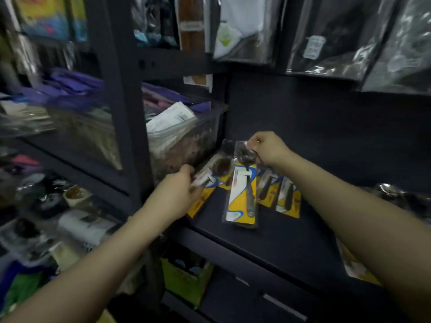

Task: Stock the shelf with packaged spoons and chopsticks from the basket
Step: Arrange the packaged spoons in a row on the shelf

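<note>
Glossy clear plastic sleeves over yellow card spoon packs; matt dark shelf; clear plastic bin.

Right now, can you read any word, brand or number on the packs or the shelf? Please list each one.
None can be read.
Spoon packs: print on the yellow cards is too blurred.
Hanging bags: white labels, too small and blurred.
White paper in the clear bin: print unreadable.
</note>
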Demonstrator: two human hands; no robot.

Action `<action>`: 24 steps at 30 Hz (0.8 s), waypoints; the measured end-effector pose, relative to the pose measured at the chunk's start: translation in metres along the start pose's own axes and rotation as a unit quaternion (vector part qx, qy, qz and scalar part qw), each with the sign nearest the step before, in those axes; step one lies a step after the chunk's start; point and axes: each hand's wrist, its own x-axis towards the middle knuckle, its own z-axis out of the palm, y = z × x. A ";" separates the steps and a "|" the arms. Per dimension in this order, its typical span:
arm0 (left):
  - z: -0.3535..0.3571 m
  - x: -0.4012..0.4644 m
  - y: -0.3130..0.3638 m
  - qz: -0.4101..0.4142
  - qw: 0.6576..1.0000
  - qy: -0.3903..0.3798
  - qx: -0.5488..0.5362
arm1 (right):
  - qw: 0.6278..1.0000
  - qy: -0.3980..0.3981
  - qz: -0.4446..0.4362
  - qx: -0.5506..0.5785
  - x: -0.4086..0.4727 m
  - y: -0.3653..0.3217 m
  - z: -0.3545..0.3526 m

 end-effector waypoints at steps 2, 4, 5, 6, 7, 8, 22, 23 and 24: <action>0.004 -0.001 -0.002 0.031 0.998 -0.012 0.057 | 0.999 -0.011 0.036 0.004 0.002 0.005 0.014; 0.005 0.000 -0.008 0.059 0.992 -0.018 0.109 | 0.998 -0.014 0.064 0.002 0.000 0.009 0.022; 0.005 0.001 -0.011 0.071 0.991 -0.024 0.110 | 0.997 -0.014 0.074 0.002 0.000 0.011 0.026; 0.005 0.002 -0.013 0.082 0.992 -0.037 0.092 | 0.996 -0.014 0.083 0.001 -0.001 0.012 0.028; 0.005 0.003 -0.014 0.092 0.992 -0.053 0.066 | 0.996 -0.013 0.092 0.004 0.000 0.012 0.031; 0.006 0.003 -0.014 0.099 0.992 -0.071 0.045 | 0.995 -0.015 0.097 0.003 0.000 0.011 0.032; 0.022 0.008 -0.019 0.128 0.977 -0.147 0.082 | 0.985 -0.013 0.057 -0.159 -0.005 0.005 0.055; 0.023 0.007 -0.021 0.147 0.973 -0.154 0.089 | 0.985 -0.003 0.038 -0.168 -0.009 0.007 0.050; 0.022 0.007 -0.022 0.161 0.970 -0.157 0.095 | 0.984 0.007 0.017 -0.178 -0.014 0.009 0.044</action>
